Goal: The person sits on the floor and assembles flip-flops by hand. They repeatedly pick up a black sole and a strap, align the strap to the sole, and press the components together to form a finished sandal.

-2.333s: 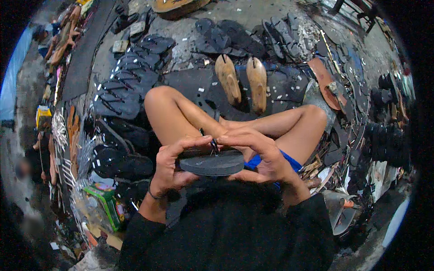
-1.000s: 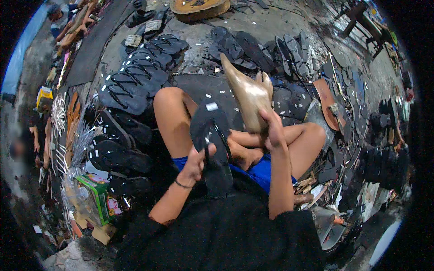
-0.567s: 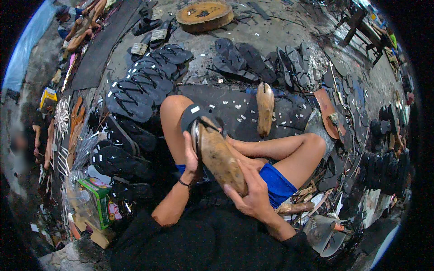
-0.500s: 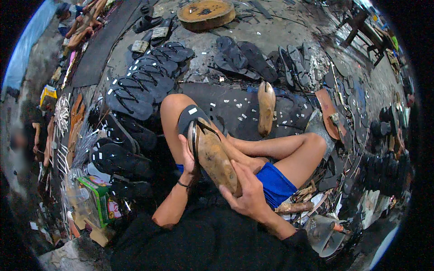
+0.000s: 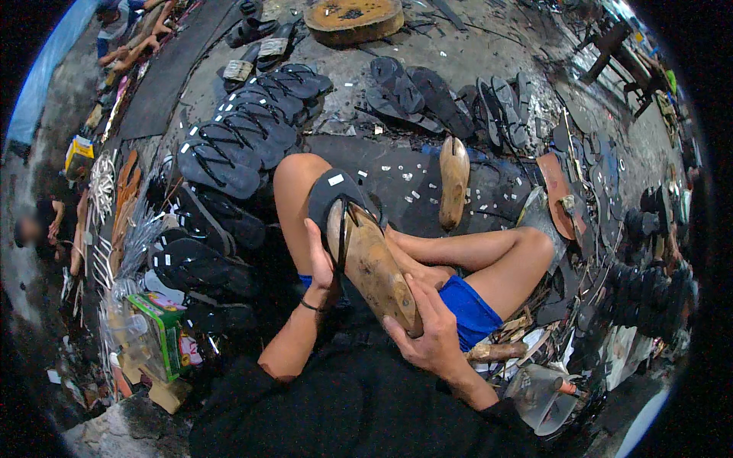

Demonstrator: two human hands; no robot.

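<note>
Above my lap, a black flip-flop (image 5: 322, 200) with a white label at its toe end is tilted up against a wooden shoe last (image 5: 376, 269). The last's slotted toe end sits at the flip-flop's black straps, one of which runs along its left side. My left hand (image 5: 321, 259) holds the flip-flop's left edge, thumb upward and the other fingers hidden underneath. Closed round the last's heel end is my right hand (image 5: 429, 327). Beyond my crossed legs, a second wooden last (image 5: 453, 183) lies on a dark mat (image 5: 366, 164).
Rows of black flip-flops (image 5: 221, 164) lie at the left, with more sandals (image 5: 397, 91) at the far side. A round wood block (image 5: 355, 21) stands at the back. At right are a brown sole piece (image 5: 560, 195) and a clear plastic container (image 5: 540, 397); a green box (image 5: 156, 336) is at left.
The last and flip-flop have shifted slightly right, and my right hand has moved right and a little down with the heel end. The strap now lies closer along the last's left side.
</note>
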